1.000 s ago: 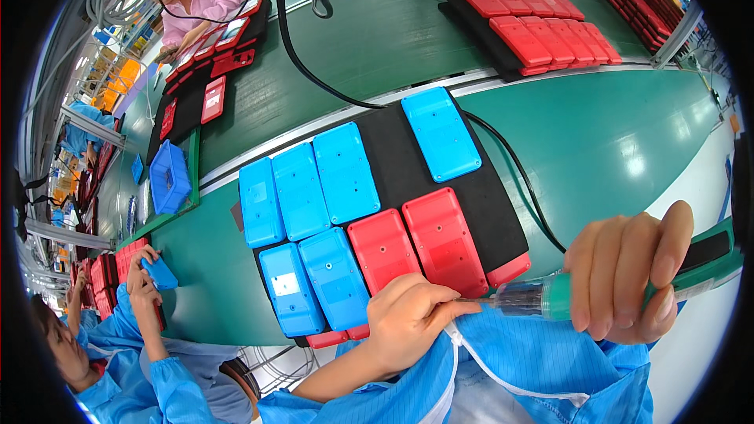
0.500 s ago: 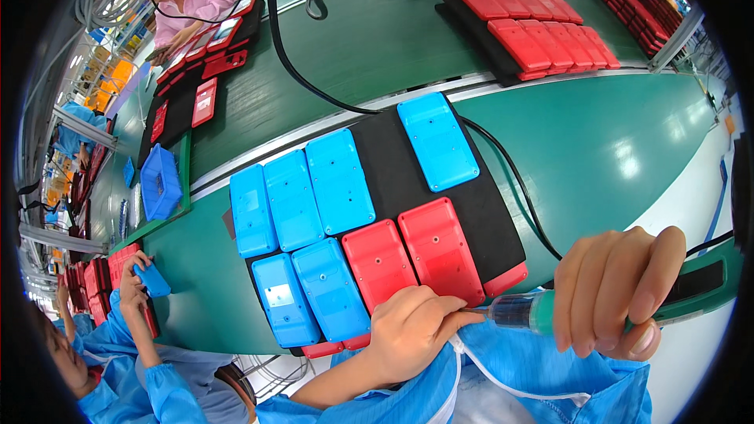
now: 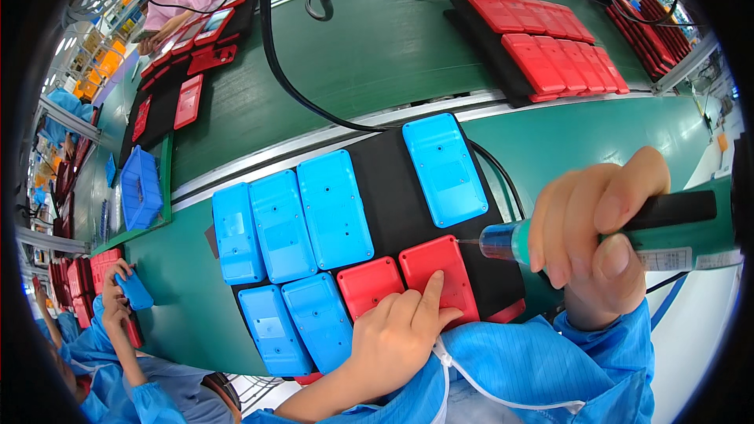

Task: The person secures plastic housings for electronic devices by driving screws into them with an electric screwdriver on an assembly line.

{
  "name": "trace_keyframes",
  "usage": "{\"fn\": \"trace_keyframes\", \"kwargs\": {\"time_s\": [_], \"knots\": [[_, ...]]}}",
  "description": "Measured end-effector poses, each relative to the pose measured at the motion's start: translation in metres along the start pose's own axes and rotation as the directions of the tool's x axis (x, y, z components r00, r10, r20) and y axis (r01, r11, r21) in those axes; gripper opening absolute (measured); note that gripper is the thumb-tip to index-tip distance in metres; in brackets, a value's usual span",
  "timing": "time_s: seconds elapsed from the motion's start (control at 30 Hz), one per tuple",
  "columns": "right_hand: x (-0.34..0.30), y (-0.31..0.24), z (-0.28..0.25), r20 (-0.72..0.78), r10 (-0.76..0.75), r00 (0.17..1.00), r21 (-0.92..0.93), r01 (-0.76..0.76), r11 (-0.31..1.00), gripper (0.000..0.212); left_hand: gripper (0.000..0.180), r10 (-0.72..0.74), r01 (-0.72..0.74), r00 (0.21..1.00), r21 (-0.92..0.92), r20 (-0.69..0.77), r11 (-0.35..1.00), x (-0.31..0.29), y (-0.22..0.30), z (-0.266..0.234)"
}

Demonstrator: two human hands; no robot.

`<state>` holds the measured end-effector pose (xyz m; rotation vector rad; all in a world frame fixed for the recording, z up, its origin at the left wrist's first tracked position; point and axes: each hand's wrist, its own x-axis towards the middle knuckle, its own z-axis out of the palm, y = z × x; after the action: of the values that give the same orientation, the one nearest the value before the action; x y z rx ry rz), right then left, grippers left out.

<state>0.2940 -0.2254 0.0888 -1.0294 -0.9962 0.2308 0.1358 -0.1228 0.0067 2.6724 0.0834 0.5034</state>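
Plenty of bare desk (image 3: 550,133) on the right, beyond the black mat (image 3: 389,196) and the black cable (image 3: 512,187) bending past its edge; on the mat's far half, a bare strip between the row of blue cases (image 3: 275,228) and a lone blue case (image 3: 445,169); little room on the near side, with the blue jacket (image 3: 510,377) close up against the mat. At the mat's near right, a red case (image 3: 455,279), just beside another red case (image 3: 365,283) to its left; runs lengthwise near to far, far end leaning left. Wrapped tightly in the right grip (image 3: 597,220), a green screwdriver (image 3: 699,232); runs lengthwise left to right, bit pointing left at the case's far right corner; seems to touch there, though too fine to be sure. Under the left grip (image 3: 397,330), fingers spread and nothing visibly held, index fingertip on the red case. Since half a second ago, bit gone from the left fingertips to that corner; right grip shifted farther off.
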Motion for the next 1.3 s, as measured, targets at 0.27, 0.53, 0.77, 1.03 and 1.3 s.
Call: {"fn": "trace_keyframes", "kwargs": {"time_s": [0.27, 0.53, 0.77, 1.03, 1.3], "knots": [[0.009, 0.005, 0.0, 0.044, 0.095, 0.995, -0.032, -0.094, 0.995, 0.024, 0.045, 0.059, -0.058, 0.998, 0.009, -0.002, 0.998, 0.003, -0.006, 0.0], [0.012, 0.006, 0.01, 0.05, 0.174, 0.983, -0.006, -0.174, 0.985, 0.025, 0.048, 0.047, -0.047, 0.999, -0.008, -0.014, 0.999, 0.001, -0.005, -0.001], [0.02, 0.001, 0.012, 0.125, 0.218, 0.968, -0.083, -0.208, 0.975, 0.027, 0.047, 0.046, -0.047, 0.999, -0.024, -0.008, 0.999, 0.0, -0.006, -0.004], [0.026, 0.001, 0.013, 0.118, 0.259, 0.959, -0.198, -0.233, 0.952, 0.03, 0.041, 0.084, -0.084, 0.996, 0.025, -0.003, 0.996, 0.003, -0.009, -0.003], [0.027, 0.002, 0.01, 0.204, 0.222, 0.954, -0.247, -0.169, 0.954, 0.028, 0.043, 0.073, -0.073, 0.997, 0.032, -0.01, 0.997, 0.002, -0.009, -0.001]]}}
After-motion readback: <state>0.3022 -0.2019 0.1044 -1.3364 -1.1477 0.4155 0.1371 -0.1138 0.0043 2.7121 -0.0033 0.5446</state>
